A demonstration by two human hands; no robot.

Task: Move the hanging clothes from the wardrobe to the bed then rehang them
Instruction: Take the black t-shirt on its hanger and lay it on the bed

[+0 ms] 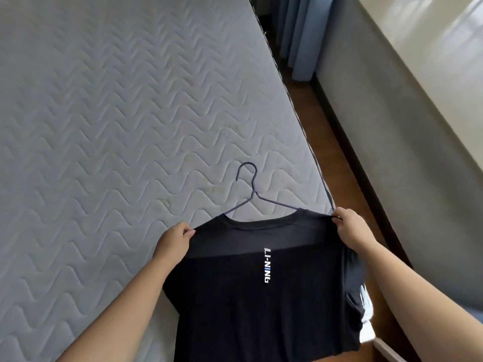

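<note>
Bed before you, pale grey top quilted in wavy stitch lines, faint yellowish marks near its right edge, brown wooden floor alongside that edge, wire hanger over the bed, contact indeterminate.

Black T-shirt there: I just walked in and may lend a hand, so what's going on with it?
A person is holding a black T-shirt by its shoulders, the left hand pinching one shoulder and the right hand the other. The shirt is on a thin wire hanger, whose hook points out over the bare quilted mattress. The shirt's body hangs at the mattress's near edge; whether it rests on the bed is unclear.
</note>
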